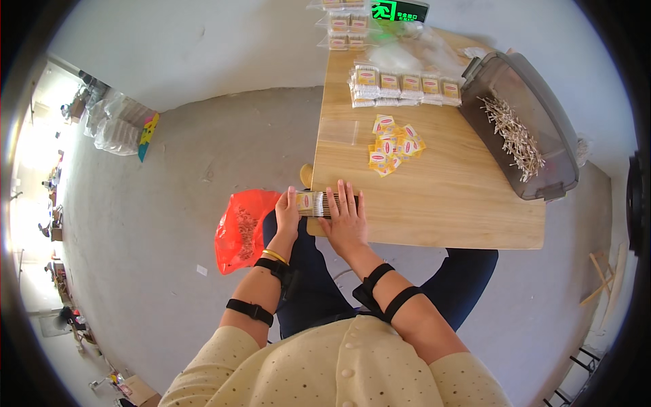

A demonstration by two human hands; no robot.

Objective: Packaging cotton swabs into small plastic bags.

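At the table's left edge a small pack of cotton swabs [309,203] with a yellow-and-white label card lies in front of me. My left hand [287,214] grips its left end, fingers close together. Stretched flat over the right end is my right hand [347,218], its fingers slightly apart. Beneath those fingers shows a dark strip-like part, mostly covered, so I cannot tell what it is. Beyond the hands, loose yellow-and-white label cards [393,146] lie in a heap, with a clear plastic bag [339,131] to their left.
Bagged swab packs [410,86] stand in a row farther back, with more stacked bags [347,24] behind left. A grey bin [498,159] on the right holds loose swabs [515,136]. Left of the wooden table [434,217] sits a red plastic bag [247,230] of swabs.
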